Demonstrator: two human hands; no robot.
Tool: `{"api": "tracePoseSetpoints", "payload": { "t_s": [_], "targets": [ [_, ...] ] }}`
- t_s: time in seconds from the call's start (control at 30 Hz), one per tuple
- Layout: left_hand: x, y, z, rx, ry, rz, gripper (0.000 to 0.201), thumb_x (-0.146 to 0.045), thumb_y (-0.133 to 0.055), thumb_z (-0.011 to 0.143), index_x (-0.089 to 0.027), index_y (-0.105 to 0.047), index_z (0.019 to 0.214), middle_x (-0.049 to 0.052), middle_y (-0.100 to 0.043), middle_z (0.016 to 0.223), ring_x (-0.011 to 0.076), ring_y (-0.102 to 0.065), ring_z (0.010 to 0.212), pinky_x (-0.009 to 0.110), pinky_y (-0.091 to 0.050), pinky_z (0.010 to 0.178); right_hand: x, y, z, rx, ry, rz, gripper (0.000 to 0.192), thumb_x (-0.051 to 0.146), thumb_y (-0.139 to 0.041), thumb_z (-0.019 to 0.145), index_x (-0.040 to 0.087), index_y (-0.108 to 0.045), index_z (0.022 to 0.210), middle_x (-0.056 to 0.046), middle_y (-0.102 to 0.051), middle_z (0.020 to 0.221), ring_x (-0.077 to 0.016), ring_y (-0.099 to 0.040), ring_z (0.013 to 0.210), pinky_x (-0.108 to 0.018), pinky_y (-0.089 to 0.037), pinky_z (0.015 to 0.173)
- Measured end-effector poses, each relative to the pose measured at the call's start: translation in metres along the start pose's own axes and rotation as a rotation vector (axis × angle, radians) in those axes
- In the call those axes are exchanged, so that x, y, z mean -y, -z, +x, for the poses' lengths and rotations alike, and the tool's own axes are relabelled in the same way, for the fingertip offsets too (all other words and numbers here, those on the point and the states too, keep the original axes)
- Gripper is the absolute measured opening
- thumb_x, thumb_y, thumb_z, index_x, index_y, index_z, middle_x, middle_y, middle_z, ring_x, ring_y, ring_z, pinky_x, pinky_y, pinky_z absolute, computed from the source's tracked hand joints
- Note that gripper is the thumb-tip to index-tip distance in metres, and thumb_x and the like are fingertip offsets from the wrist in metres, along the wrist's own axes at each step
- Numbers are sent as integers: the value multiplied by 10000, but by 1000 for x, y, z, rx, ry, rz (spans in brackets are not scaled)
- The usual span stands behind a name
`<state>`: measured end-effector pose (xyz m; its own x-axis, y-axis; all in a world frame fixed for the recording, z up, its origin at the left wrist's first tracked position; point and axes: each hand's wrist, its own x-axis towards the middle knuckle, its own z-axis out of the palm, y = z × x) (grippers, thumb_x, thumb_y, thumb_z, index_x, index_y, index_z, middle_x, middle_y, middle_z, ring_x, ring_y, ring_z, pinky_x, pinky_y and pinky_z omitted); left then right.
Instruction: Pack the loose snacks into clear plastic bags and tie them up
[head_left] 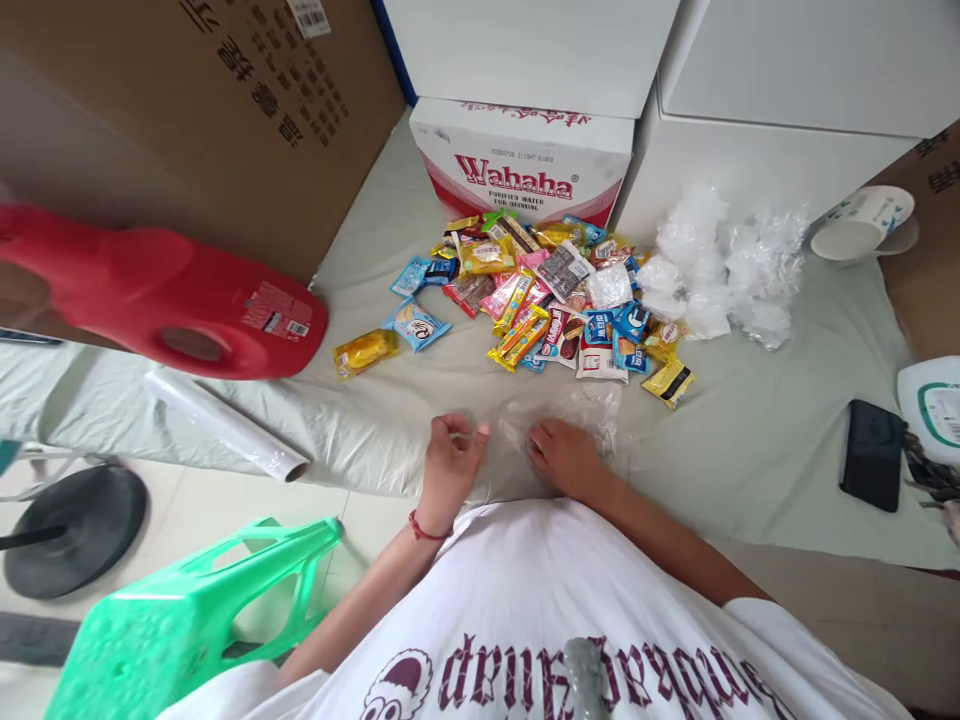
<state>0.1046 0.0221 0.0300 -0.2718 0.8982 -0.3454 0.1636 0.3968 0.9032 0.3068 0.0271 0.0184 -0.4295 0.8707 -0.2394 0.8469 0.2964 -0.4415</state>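
Left hand [450, 455] and right hand [564, 455] low on the worktop [750, 440], fingers curled, each pinching an edge of a clear bag [570, 415], seemingly to part its mouth. Snack pile [547, 295] just beyond, within reach; crumpled bags [720, 265] alongside.

Your view is bright and evenly lit by soft daylight, with only faint shadows under the snacks [540, 290]. The wide lens bends the edges, curving the boxes [525, 160]. The red jug [172, 300] at left is smeared by blur. The plastic sheet [375, 420] shows mild glare.
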Motion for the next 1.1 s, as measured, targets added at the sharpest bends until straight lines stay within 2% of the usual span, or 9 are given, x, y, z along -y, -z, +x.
{"api": "tracePoseSetpoints", "payload": {
  "t_s": [0.17,0.23,0.33,0.43,0.6,0.67,0.77,0.93,1.1],
  "targets": [
    [7,-12,-28,116,-114,198,603,-438,-960,532,-210,-650,995,20,-603,867,198,-561,750,308,-433,659,2,-13,5,-103,-142,186,149,282,-559,1016,206,-678,969,-79,-721,982,-203,-636,832,-297,-386,690],
    [7,-21,-28,192,-162,175,532,-416,-939,587,-218,-694,1015,46,-634,933,199,-564,767,317,-443,685,0,-10,3,-170,-161,305,131,261,-585,981,213,-658,883,-54,-711,893,-188,-612,776,-293,-377,685],
    [4,-33,-21,299,-221,49,263,-430,-772,811,-237,-742,988,66,-675,994,195,-588,815,313,-453,715,0,-3,0,-211,-183,561,104,277,-626,917,221,-660,837,-17,-681,774,-170,-579,697,-287,-381,662],
    [4,-39,-12,307,-91,-161,250,-476,-690,875,-228,-719,892,41,-676,885,181,-600,811,294,-463,706,3,6,-4,-197,-211,899,171,391,-661,873,225,-697,884,15,-636,701,-154,-535,637,-278,-379,614],
    [1,-40,1,299,313,-610,388,-476,-838,719,-226,-572,852,4,-661,858,170,-658,845,306,-549,745,5,27,-17,-208,-357,1343,316,506,-785,750,213,-699,833,46,-527,633,-103,-392,542,-249,-292,505],
    [-1,-39,5,285,369,-675,396,-444,-833,716,-226,-534,856,-11,-631,816,157,-667,788,318,-569,733,3,35,-24,-229,-417,1489,357,500,-851,690,209,-687,817,59,-490,620,-75,-328,507,-233,-253,473],
    [-2,-38,13,217,340,-629,345,-429,-764,776,-225,-499,862,-34,-575,754,116,-614,633,260,-521,592,-3,46,-35,-266,-465,1683,385,440,-917,642,209,-670,825,56,-503,674,-39,-289,492,-195,-240,444],
    [2,-33,34,96,239,-499,248,-382,-663,882,-250,-454,905,-84,-517,663,72,-453,428,191,-235,382,-39,52,-43,-364,-504,1707,386,404,-935,643,217,-659,838,46,-548,731,-19,-239,474,-156,-208,392],
    [-3,-22,58,135,209,-380,158,-274,-667,873,-228,-518,850,-112,-435,540,62,-346,354,190,-212,362,-91,41,-31,-556,-575,1367,449,485,-944,564,207,-671,787,64,-495,630,-50,-323,476,-174,-217,385]
  ]
}}
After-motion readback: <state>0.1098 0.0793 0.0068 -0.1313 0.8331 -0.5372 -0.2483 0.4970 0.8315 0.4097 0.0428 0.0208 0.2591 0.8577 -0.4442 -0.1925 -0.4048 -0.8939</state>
